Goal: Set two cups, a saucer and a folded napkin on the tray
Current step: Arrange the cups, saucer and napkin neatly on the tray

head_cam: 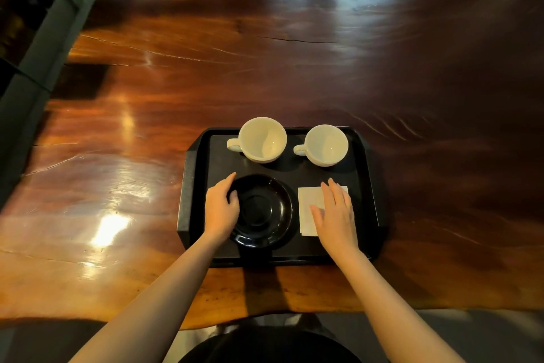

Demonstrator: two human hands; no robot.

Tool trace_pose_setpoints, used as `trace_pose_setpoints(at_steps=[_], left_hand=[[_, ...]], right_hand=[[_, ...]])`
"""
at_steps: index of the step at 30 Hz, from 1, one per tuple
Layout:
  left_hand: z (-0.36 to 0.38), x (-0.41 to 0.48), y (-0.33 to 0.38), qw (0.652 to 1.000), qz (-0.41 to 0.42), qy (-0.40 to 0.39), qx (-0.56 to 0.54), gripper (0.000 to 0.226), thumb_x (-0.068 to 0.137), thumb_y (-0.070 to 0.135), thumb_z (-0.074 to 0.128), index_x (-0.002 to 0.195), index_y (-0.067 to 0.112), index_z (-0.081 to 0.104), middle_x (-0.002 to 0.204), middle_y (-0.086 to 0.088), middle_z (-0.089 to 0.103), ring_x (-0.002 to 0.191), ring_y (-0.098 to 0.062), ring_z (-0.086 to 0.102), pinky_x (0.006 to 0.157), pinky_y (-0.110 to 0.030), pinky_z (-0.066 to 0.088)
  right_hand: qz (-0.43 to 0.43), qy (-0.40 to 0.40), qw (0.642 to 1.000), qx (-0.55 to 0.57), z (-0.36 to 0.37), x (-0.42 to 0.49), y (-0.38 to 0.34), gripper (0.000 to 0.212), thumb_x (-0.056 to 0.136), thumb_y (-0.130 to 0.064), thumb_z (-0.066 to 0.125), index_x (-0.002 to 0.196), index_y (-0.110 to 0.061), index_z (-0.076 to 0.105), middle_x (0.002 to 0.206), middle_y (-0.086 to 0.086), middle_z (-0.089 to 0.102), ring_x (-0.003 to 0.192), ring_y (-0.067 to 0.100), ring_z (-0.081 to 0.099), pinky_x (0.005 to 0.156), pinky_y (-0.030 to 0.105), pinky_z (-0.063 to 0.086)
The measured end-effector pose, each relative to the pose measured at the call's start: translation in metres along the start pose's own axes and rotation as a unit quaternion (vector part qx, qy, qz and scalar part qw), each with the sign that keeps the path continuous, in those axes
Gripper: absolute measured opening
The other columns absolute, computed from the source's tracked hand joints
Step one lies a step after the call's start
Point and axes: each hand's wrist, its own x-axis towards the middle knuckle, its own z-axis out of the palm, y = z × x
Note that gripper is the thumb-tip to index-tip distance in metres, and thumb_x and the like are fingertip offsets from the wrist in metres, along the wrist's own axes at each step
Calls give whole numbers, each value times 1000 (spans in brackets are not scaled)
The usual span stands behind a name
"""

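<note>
A black tray [194, 174] lies on the wooden table in front of me. Two white cups stand side by side at its far edge, the left cup [262, 139] and the right cup [325, 144], both with handles pointing left. A black saucer [265, 211] sits at the tray's near left. My left hand [220, 209] curls around the saucer's left rim, thumb on the rim. A folded white napkin [309, 206] lies flat at the near right, and my right hand [335, 212] rests flat on it with fingers spread.
The glossy wooden table [265, 53] stretches far to the back and both sides. Its near edge runs just below the tray, above my lap. A grey ledge [35, 83] borders the table on the left.
</note>
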Motion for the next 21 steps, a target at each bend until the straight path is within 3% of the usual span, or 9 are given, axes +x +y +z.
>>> trace_pose_setpoints(at_steps=[2,4,7,9,14,17,21], left_hand=[[-4,11,7,999,-31,20,-30,44,94,5,44,138,12,45,138,-7,53,130,-23,46,109,-33,36],[-11,29,18,993,-76,32,-82,48,95,5,40,142,18,40,143,-4,48,129,-18,46,106,-33,39],[-18,55,35,986,-106,9,-128,61,92,-2,36,145,28,32,144,1,44,113,-9,49,76,-18,46],[-19,65,43,987,-97,-28,-123,66,88,-7,34,144,28,33,144,1,43,117,-13,49,70,-16,43],[-15,68,42,993,-71,-40,-87,59,87,-13,36,137,15,47,150,-2,39,138,-19,35,112,-30,34],[-15,66,36,995,-57,-37,-77,57,88,-12,35,135,16,49,148,-2,42,138,-19,35,115,-40,32],[-18,64,30,995,-63,-39,-61,53,90,-6,37,135,20,49,147,-1,44,138,-20,37,114,-42,33]], right_hand=[[-28,5,997,75,-8,7,-12,51,97,-23,44,145,-19,29,154,-1,27,143,14,20,112,25,20],[-33,-47,982,180,-16,18,-29,49,98,-21,42,145,-19,28,153,-1,30,142,13,24,111,24,22],[-17,-141,951,275,-21,39,-54,53,98,-18,40,148,-18,21,154,3,28,142,18,26,116,35,26],[-2,-178,941,288,-22,49,-67,56,98,-16,39,149,-19,17,155,6,27,142,21,28,115,36,27],[17,-195,930,311,-18,58,-81,63,96,-5,39,150,-23,12,154,7,28,141,22,29,113,37,28],[27,-193,926,322,-14,55,-78,65,95,-3,40,150,-24,13,154,9,29,141,23,29,113,38,28],[19,-195,922,334,-11,50,-79,66,94,0,40,149,-24,13,154,9,28,142,23,27,114,37,26]])
